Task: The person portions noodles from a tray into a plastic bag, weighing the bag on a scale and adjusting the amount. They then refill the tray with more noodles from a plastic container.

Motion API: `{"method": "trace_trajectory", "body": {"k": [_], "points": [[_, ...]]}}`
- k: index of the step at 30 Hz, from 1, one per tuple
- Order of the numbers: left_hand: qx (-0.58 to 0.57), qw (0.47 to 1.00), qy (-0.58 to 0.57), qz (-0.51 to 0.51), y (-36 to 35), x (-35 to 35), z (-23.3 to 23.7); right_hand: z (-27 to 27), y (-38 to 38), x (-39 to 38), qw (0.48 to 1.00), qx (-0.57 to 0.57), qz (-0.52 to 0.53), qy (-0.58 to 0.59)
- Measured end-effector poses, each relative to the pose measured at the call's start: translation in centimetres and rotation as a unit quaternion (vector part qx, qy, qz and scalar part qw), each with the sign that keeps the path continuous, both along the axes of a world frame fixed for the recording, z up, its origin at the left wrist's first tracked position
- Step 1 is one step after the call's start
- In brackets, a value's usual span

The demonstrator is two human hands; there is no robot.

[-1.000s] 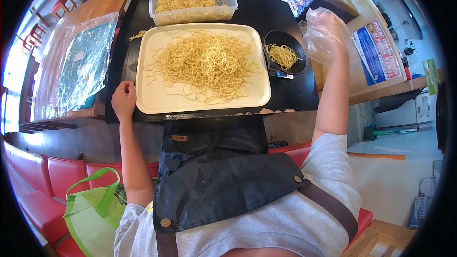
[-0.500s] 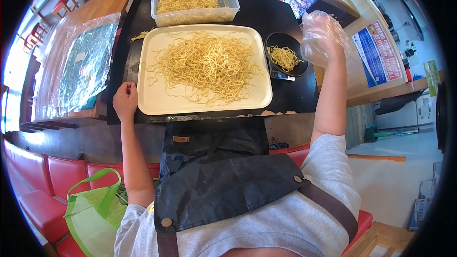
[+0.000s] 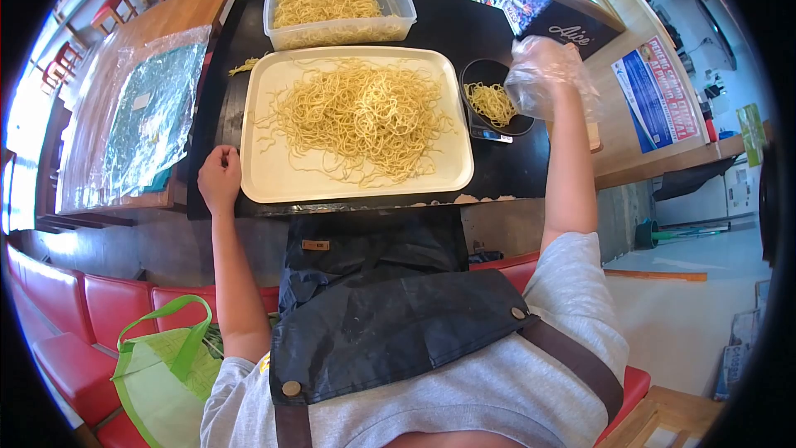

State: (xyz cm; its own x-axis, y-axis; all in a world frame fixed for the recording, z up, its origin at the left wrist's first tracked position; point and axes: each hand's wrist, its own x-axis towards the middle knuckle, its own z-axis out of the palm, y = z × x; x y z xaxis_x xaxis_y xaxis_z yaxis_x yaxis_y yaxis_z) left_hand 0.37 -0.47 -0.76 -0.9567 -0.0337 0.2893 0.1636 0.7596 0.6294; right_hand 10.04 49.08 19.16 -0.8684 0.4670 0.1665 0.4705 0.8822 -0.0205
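Note:
My left hand (image 3: 220, 181), bare, rests with curled fingers at the near left of the black table, right beside a cream tray (image 3: 255, 174). A loose mound of yellow noodles (image 3: 365, 120) is spread over that tray. My right hand (image 3: 546, 70) wears a loose clear plastic glove, whose folds hide how the fingers lie. It hovers by the right rim of a black bowl (image 3: 519, 126). In the bowl sits a small portion of noodles (image 3: 489, 103). Under the bowl is a digital kitchen scale (image 3: 491, 134), its front edge showing.
Behind the tray stands a clear plastic tub (image 3: 340, 35) of noodles, with a few stray strands (image 3: 245, 66) on the table (image 3: 217, 120). Plastic sheeting (image 3: 137, 116) covers a wooden table at left. A display box (image 3: 572, 33) stands at the right back.
My gloved right hand has come down and left, closer to the black bowl, uncovering lettering on the display box. My left hand stays in place.

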Motion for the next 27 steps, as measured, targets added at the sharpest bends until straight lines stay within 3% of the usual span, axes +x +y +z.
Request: {"method": "trace_trajectory", "body": {"k": [1, 4, 6, 9, 10, 13, 16, 19, 20, 22, 25, 27], "points": [[0.001, 1.0, 0.001, 0.0, 0.0, 0.0, -0.1, -1.2, 1.0, -0.4, 0.997, 0.031, 0.016, -0.068], [0.003, 1.0, 0.001, 0.009, -0.1, -0.1, -0.3, -6.8, 4.5, -0.7, 0.996, 0.011, 0.004, -0.085], [0.001, 1.0, 0.012, 0.001, -0.1, -0.1, -0.3, -9.1, 5.4, -0.7, 0.979, 0.095, 0.075, -0.164], [0.007, 1.0, 0.004, -0.001, -0.2, -0.1, -0.3, -8.0, 4.8, -0.3, 0.985, 0.069, 0.032, -0.152], [0.007, 1.0, 0.004, -0.001, -0.2, -0.3, -0.5, -7.1, 4.6, 0.0, 0.993, 0.042, -0.031, -0.104], [-0.009, 1.0, 0.013, -0.008, -0.3, -0.3, -0.7, -2.7, 4.5, 0.8, 0.996, 0.031, 0.053, -0.067], [0.0, 1.0, 0.012, -0.004, 0.0, -0.1, -0.3, 2.0, 0.2, 2.0, 0.995, 0.053, -0.017, -0.082], [0.009, 1.0, 0.011, -0.002, 0.0, -0.1, -0.3, -4.8, 5.1, -0.6, 0.995, 0.039, -0.009, -0.095], [0.009, 1.0, 0.01, -0.004, -0.1, -0.1, -0.3, -5.5, 4.7, -0.4, 0.995, 0.043, -0.006, -0.092], [0.011, 1.0, 0.012, 0.002, -0.2, -0.1, -0.3, -6.6, 3.3, 0.6, 0.976, 0.073, 0.046, -0.199], [0.004, 1.0, 0.016, 0.005, -0.2, -0.1, -0.2, -7.2, 4.8, 0.7, 0.991, 0.051, -0.007, -0.119], [-0.002, 1.0, 0.022, -0.002, -0.2, -0.1, -0.3, -5.6, 6.1, 1.1, 0.993, 0.006, 0.015, -0.117]]}}
